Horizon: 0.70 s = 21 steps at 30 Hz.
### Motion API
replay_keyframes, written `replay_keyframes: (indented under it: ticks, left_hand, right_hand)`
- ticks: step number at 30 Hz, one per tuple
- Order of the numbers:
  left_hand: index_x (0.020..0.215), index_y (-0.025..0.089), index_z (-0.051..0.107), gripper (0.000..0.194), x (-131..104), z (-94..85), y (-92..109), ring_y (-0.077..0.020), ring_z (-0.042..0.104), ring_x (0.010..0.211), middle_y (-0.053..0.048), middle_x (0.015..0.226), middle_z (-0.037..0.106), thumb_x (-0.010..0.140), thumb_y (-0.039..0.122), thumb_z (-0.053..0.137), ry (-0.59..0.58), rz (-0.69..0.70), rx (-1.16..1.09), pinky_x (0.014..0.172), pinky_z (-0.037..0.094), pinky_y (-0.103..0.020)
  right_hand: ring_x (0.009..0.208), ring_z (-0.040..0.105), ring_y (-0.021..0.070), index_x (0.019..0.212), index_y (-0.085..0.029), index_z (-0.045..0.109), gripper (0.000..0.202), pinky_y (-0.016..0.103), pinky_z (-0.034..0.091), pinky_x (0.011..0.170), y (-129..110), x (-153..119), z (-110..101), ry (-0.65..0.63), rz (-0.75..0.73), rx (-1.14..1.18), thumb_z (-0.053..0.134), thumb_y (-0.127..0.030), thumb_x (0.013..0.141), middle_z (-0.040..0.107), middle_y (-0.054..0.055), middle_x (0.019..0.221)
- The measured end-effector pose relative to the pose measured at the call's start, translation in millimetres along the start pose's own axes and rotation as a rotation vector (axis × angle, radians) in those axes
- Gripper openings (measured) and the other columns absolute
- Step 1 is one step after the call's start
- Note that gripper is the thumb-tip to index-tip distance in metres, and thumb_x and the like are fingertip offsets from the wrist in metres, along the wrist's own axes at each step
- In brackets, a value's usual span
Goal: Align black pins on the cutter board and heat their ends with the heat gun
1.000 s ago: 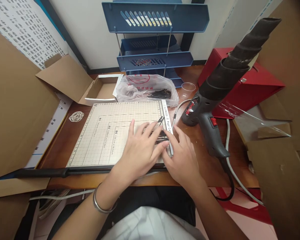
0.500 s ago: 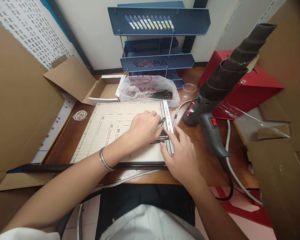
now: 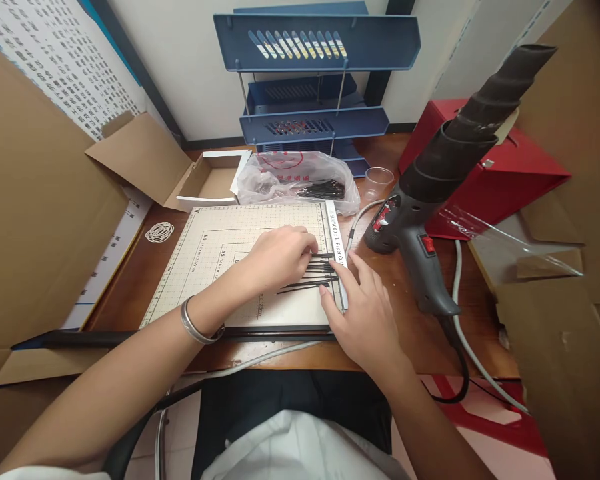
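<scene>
My left hand (image 3: 285,255) is bent low over a paper cutter board (image 3: 215,243) printed with grid lines. Its curled fingers pinch a thin black strip (image 3: 324,255) that points right toward the board's white ruler edge (image 3: 337,243). More thin black strips (image 3: 303,287) lie side by side below, partly covered by that hand. My right hand (image 3: 364,310) rests at the ruler edge, fingers apart, thumb and index fingertip near the right ends of the strips. The underside of the left fingers is hidden.
Behind the board lie a clear bag (image 3: 300,180) with black strips inside, an open carton (image 3: 215,177) and a plastic cup (image 3: 379,179). A heat gun (image 3: 425,227) stands at right before a red box (image 3: 510,160). Rubber bands (image 3: 159,232) lie left; a blue rack (image 3: 315,123) rises behind.
My left hand has moved a little left and down, uncovering more of the black strips. A bent strip at its fingers now lies straighter toward the ruler. The right hand stays put.
</scene>
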<state>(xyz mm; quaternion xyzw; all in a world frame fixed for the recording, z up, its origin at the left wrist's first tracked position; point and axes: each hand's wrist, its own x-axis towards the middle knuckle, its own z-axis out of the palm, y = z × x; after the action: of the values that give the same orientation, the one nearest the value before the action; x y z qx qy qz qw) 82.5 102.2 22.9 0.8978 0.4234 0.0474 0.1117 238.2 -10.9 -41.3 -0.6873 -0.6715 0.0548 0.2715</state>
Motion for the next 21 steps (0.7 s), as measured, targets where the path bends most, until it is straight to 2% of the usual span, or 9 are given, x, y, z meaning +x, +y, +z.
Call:
replay_keyframes:
  ticks: [7, 12, 21]
  left_hand:
    - [0.101, 0.021, 0.078, 0.022, 5, -0.5, -12, -0.0249, 0.069, 0.095, -0.006, 0.104, 0.078, 0.093, 0.019, 0.058, -0.035, 0.007, -0.161, 0.084, 0.050, -0.037]
    - [0.101, 0.021, 0.079, 0.022, 5, 1.1, -18, -0.0240, 0.070, 0.098, -0.005, 0.104, 0.079, 0.093, 0.018, 0.059, -0.012, 0.024, -0.253, 0.089, 0.051, -0.037]
    - [0.100, 0.019, 0.078, 0.020, 16, 8.5, -8, -0.0251, 0.069, 0.099, -0.006, 0.104, 0.078, 0.094, 0.016, 0.060, 0.041, 0.027, -0.210, 0.091, 0.052, -0.040]
  right_hand:
    - [0.135, 0.055, 0.0392, 0.139, -0.021, 0.063, 0.047, 0.062, 0.052, 0.104, 1, -1, -1, -0.002, -0.005, -0.006, 0.053, -0.041, 0.097, 0.051, 0.017, 0.155]
    - [0.135, 0.054, 0.0388, 0.139, -0.021, 0.063, 0.047, 0.062, 0.051, 0.105, 1, 0, -1, -0.010, -0.003, -0.003, 0.052, -0.041, 0.098, 0.051, 0.017, 0.155]
    - [0.136, 0.054, 0.0377, 0.139, -0.022, 0.062, 0.047, 0.061, 0.050, 0.107, 0, -1, -2, -0.014, 0.013, 0.015, 0.052, -0.042, 0.098, 0.051, 0.015, 0.156]
